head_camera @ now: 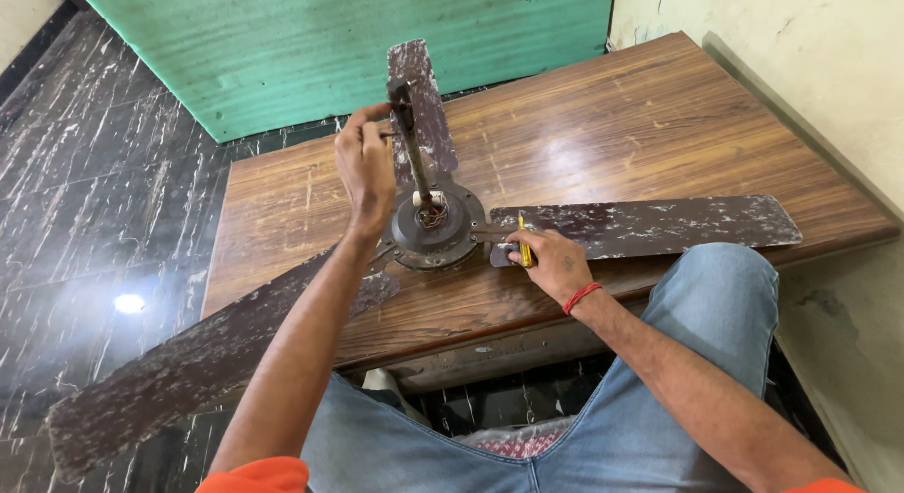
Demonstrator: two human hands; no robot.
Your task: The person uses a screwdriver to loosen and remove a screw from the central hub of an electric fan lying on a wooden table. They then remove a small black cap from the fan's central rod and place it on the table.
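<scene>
Ceiling fan lying on the wooden desk, motor hub near the front edge, downrod standing up from the hub and tilting slightly away. Left hand is pinching the top of the downrod, fingers closed around its upper end. Right hand is resting on the root of the right blade, closed around a small yellow-handled screwdriver whose tip is pointing toward the blade bracket beside the hub; whether the tip is seated in a screw I cannot tell. Judgement on doing this well — the left hand should be keeping the rod steady so the hub is not rocking, while the right is keeping the tool square to the fastener and pressing down, not sideways. Edges: the left blade is hanging far past the front-left edge of the desk over the dark marble floor, unsupported, so any twist of the hub could be swinging it. The rear blade is reaching toward the green board leaning behind. Open room is lying to the right rear of the desk; the wall is closing off that side, and the person's knees in jeans are crowding the front.
</scene>
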